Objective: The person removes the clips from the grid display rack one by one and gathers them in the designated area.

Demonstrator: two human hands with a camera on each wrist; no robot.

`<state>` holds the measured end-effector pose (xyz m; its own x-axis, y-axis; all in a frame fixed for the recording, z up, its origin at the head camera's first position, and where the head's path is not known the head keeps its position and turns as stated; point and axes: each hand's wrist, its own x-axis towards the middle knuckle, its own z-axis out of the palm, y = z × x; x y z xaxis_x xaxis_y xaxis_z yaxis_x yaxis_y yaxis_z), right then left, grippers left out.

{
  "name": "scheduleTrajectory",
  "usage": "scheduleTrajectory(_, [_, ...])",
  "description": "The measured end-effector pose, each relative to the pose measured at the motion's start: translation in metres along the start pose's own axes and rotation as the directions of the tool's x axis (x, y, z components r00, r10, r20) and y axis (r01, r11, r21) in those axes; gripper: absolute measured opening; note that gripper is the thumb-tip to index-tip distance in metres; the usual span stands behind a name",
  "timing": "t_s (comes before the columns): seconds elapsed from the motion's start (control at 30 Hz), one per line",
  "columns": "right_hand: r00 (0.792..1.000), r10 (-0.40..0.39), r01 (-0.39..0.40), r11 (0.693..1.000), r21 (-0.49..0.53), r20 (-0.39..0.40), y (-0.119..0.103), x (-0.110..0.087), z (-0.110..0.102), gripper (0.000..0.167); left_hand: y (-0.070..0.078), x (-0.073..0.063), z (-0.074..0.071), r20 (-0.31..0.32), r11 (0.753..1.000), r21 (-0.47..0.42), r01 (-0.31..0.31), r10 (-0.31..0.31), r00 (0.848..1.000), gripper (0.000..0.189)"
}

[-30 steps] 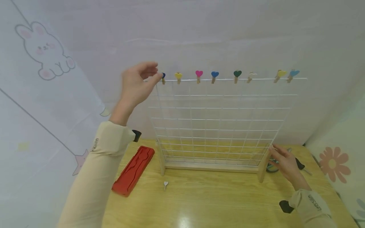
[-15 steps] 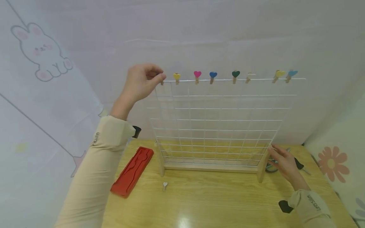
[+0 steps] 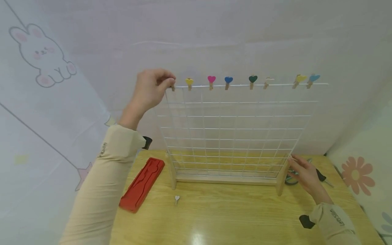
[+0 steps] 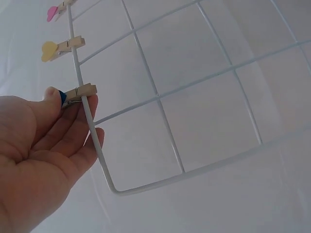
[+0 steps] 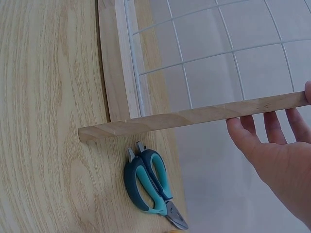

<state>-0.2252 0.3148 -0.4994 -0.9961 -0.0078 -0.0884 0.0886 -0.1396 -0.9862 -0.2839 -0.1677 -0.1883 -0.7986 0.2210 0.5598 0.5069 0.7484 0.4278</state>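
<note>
A white wire grid [image 3: 242,85] stands upright in a wooden base [image 3: 226,180]. My left hand [image 3: 150,88] is at the grid's top left corner. Between thumb and fingers it pinches a small clothespin [image 4: 81,91] with a dark blue heart; its wooden tip crosses the top wire. The heart is mostly covered by the thumb. Along the same wire sit several more heart clothespins, among them a yellow one [image 3: 189,82] and a pink one [image 3: 211,81]. Low on the right, my right hand [image 3: 307,175] holds the stand's wooden leg [image 5: 194,118], fingertips against its outer side.
On the wooden table [image 3: 232,217], a red tray [image 3: 142,185] lies left of the stand. A clothespin with a white heart [image 3: 177,198] lies in front of the base. Teal-handled scissors [image 5: 146,179] lie beside the right leg. Printed fabric [image 3: 214,41] hangs behind.
My left hand has closed in on the dark blue heart clothespin, whose heart showed a second ago and is now covered. The right hand keeps its place on the leg.
</note>
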Motion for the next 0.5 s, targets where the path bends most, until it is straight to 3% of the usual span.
scheduleTrajectory(0.07, [1.000, -0.001, 0.001, 1.000, 0.001, -0.002, -0.0002, -0.0002, 0.0004, 0.068, 0.0001, -0.0005, 0.0015, -0.025, 1.000, 0.006, -0.010, 0.010, 1.000, 0.016])
scheduleTrajectory(0.3, [1.000, -0.008, 0.008, 1.000, 0.029, -0.003, 0.0001, -0.0005, 0.0009, 0.041, 0.0000, -0.0011, 0.0054, -0.096, 0.999, 0.020, -0.029, 0.031, 0.995, 0.017])
scheduleTrajectory(0.5, [1.000, -0.014, 0.014, 0.999, 0.035, 0.000, -0.0004, -0.0012, 0.0005, 0.039, -0.0006, -0.0010, 0.0079, -0.133, 0.999, 0.018, -0.027, 0.029, 0.991, 0.017])
